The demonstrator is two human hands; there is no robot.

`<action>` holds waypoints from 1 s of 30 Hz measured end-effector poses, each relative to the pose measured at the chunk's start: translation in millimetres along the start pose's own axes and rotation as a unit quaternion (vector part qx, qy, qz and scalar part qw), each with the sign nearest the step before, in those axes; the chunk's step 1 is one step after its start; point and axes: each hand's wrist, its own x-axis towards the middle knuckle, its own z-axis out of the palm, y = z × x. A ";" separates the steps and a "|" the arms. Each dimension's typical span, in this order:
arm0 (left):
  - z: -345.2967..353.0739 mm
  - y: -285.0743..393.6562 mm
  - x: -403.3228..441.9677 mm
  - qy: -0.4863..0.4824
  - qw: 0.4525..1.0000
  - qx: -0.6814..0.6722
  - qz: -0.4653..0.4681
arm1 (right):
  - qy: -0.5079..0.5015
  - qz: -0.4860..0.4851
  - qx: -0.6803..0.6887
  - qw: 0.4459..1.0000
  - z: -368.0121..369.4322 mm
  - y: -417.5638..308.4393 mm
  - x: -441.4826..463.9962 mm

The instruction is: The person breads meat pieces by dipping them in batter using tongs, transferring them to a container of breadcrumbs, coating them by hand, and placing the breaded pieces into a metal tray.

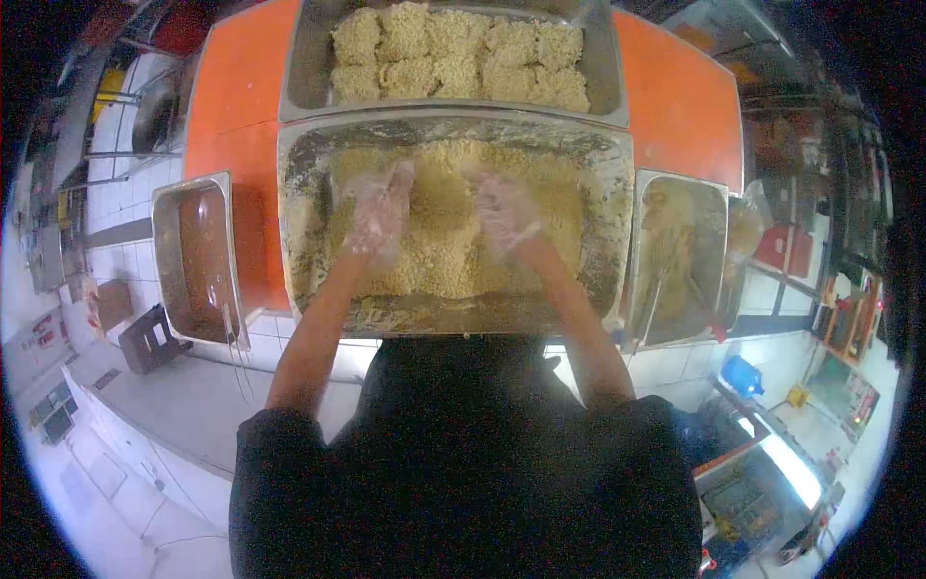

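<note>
A deep steel pan point(617, 232) in front of me holds a heap of pale, crumbly breading point(444, 256), with flour-like smears along its walls. Over the left side of the heap is my left hand point(379, 214), in a clear plastic glove, its fingers stretched forward. My right hand point(503, 210), gloved the same way, is over the right side, blurred by motion but with fingers apparently extended. Both hands are at the breading, with a gap between them. No separate piece shows in either hand; whether anything lies under them is hidden.
Beyond the pan, a second steel tray point(313, 58) holds several breaded pieces point(453, 53) in two rows. To the left is a pan of reddish-brown liquid point(203, 261) with a wire utensil. On the right, another pan point(680, 261) holds pale contents. The counter point(236, 77) is orange.
</note>
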 end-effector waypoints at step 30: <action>54.4 21.3 43.7 -0.163 0.965 -0.014 0.207 | -0.025 -0.264 -0.037 0.964 46.9 -39.4 45.7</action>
